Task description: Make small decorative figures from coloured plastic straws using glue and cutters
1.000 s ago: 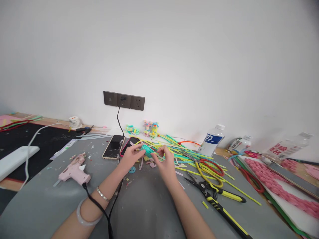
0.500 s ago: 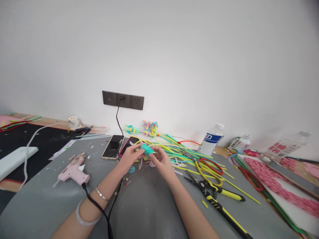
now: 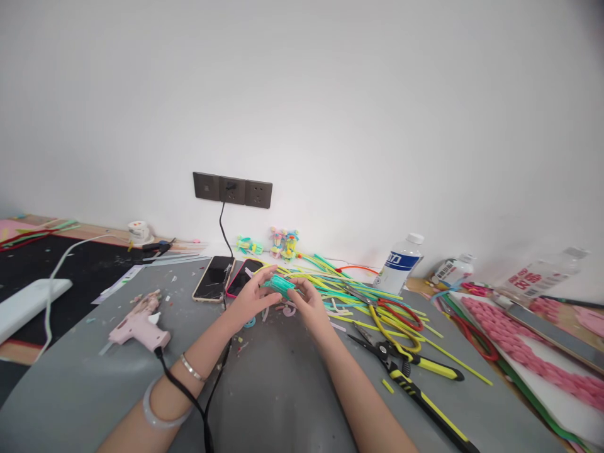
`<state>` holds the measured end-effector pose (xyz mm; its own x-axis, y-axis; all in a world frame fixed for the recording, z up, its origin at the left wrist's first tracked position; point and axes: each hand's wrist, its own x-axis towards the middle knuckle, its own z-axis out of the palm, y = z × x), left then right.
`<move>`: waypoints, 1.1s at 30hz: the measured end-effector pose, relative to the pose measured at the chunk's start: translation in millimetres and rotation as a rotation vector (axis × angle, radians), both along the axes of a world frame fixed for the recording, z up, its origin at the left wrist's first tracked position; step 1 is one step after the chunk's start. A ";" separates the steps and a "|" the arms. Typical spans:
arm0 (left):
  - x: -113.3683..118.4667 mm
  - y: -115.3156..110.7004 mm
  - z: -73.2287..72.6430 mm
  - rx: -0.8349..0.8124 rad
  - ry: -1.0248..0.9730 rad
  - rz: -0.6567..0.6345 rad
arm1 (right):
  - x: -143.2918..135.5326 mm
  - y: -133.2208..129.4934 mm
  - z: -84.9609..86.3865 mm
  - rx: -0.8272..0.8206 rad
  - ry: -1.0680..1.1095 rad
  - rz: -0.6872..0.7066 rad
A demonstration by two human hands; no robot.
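Observation:
A small teal bundle of fuzzy pipe cleaner pieces [image 3: 282, 284] is held above the grey mat [image 3: 283, 390]. My right hand [image 3: 309, 308] pinches its right end between thumb and fingers. Around its left end is my left hand [image 3: 250, 299], index finger raised off the top and the other fingertips at the bundle; their exact contact is partly hidden. Beneath and beyond the hands lie loose yellow and teal pipe cleaners [image 3: 325, 283] and a small blue coil [image 3: 249, 323].
A pink glue gun [image 3: 141, 327] lies left, its black cord passing by my left forearm. Two phones, a black one [image 3: 214, 278] and a pink-edged one [image 3: 241, 277], lie behind. Right are yellow-black pliers [image 3: 401, 371], scissors [image 3: 401, 321] and a bottle [image 3: 399, 267]. Small figures [image 3: 284, 243] stand by the wall.
My left hand has loosened somewhat, its index finger lifting from the bundle. The teal bundle has turned a little nearer to level in my right hand's pinch.

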<state>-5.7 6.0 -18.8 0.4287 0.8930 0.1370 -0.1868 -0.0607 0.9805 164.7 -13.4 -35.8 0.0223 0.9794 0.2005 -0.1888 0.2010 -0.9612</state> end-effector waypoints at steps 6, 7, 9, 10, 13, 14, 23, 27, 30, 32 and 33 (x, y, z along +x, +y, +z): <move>0.0 2.7 -0.4 -0.028 0.024 0.049 | -0.8 -1.8 1.0 0.015 -0.011 0.008; 0.0 3.4 -0.7 -0.028 0.034 0.052 | -1.5 -2.0 0.8 0.017 -0.012 0.013; 0.0 4.5 -1.3 -0.017 0.050 0.054 | -2.7 -2.2 0.3 0.020 -0.015 0.023; 0.0 4.8 -1.5 -0.009 0.058 0.054 | -3.2 -2.3 0.1 0.022 -0.017 0.027; -0.3 5.3 -1.7 0.025 0.079 0.065 | -4.5 -2.9 0.1 0.025 -0.029 0.045; -0.4 5.4 -1.6 0.035 0.088 0.070 | -5.0 -3.2 0.1 0.026 -0.036 0.051; -0.1 7.8 -3.4 0.088 0.135 0.118 | -6.6 -4.4 -0.6 0.049 -0.088 0.046; 0.0 7.5 -3.9 0.098 0.141 0.127 | -6.1 -4.4 -0.8 0.060 -0.098 0.039; -0.1 6.7 -3.5 0.092 0.146 0.127 | -6.1 -5.3 0.1 0.064 -0.104 0.037; 0.0 6.1 -3.0 0.092 0.141 0.129 | -6.4 -6.1 1.3 0.065 -0.106 0.035; 0.0 5.9 -2.7 0.092 0.139 0.128 | -6.6 -6.5 1.9 0.065 -0.106 0.033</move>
